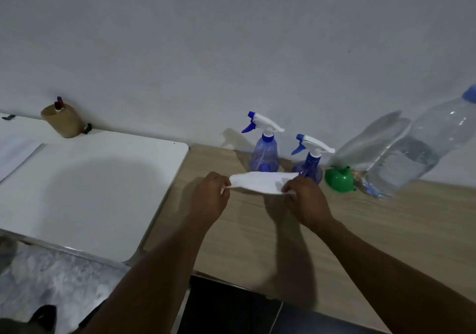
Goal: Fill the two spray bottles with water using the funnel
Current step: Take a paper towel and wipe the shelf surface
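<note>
Two blue spray bottles with white-and-blue trigger heads stand on the wooden table against the wall, one to the left and one to the right. A green funnel lies just right of them. A large clear water bottle with a blue cap stands at the far right. My left hand and my right hand each pinch an end of a white tissue, stretched between them just in front of the spray bottles.
A white table adjoins the wooden one on the left. A tan cup with small items in it stands at its back edge by the wall. Dark floor tiles show below the wooden table's front edge.
</note>
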`<control>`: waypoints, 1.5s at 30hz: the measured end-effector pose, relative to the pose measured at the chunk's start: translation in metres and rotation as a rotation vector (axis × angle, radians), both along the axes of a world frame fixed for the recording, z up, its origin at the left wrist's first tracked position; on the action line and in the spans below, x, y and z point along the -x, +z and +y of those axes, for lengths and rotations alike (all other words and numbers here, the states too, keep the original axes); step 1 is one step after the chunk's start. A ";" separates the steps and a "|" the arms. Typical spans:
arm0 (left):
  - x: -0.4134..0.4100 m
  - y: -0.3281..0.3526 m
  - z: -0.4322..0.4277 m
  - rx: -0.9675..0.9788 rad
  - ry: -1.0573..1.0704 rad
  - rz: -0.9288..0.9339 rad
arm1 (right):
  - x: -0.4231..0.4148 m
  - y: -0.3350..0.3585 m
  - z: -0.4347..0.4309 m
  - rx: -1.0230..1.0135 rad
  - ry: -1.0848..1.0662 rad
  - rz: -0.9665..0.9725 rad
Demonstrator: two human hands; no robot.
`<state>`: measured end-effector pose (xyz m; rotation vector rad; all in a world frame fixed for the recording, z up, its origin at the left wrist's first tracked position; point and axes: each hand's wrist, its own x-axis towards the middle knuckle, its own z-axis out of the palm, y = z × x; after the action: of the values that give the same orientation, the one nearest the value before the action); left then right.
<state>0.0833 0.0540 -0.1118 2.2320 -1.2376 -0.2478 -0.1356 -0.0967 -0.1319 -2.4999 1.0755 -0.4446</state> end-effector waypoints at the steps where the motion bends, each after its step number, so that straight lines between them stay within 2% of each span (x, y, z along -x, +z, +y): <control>1: -0.005 -0.012 0.002 -0.068 -0.033 -0.015 | 0.003 -0.014 0.004 0.007 0.023 0.072; 4: -0.014 -0.046 0.012 -0.220 -0.073 -0.022 | 0.011 -0.044 0.023 0.027 0.072 0.204; 9: -0.018 -0.073 0.036 -0.218 -0.048 -0.046 | -0.002 -0.048 0.033 0.228 0.142 0.118; 14: -0.016 -0.087 0.049 -0.199 -0.089 -0.120 | -0.059 -0.052 0.029 0.102 0.482 0.270; 17: -0.012 -0.091 0.050 -0.190 -0.103 -0.117 | -0.080 -0.067 0.033 0.092 0.517 0.353; 22: -0.010 -0.091 0.047 -0.204 -0.092 -0.114 | -0.084 -0.073 0.025 0.103 0.508 0.387; 34: 0.009 -0.075 0.034 -0.370 -0.023 -0.117 | -0.034 -0.073 0.013 -0.012 0.238 0.365; 41: 0.046 -0.070 0.029 -0.350 0.001 -0.147 | 0.049 -0.074 0.009 -0.014 -0.056 0.310; 45: 0.065 -0.076 0.025 -0.318 -0.011 -0.157 | 0.069 -0.076 0.026 -0.080 -0.186 0.264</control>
<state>0.0186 0.0793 -0.1880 2.5578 -1.3721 -0.2964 -0.2047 -0.0709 -0.2079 -2.4458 1.4041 -0.1189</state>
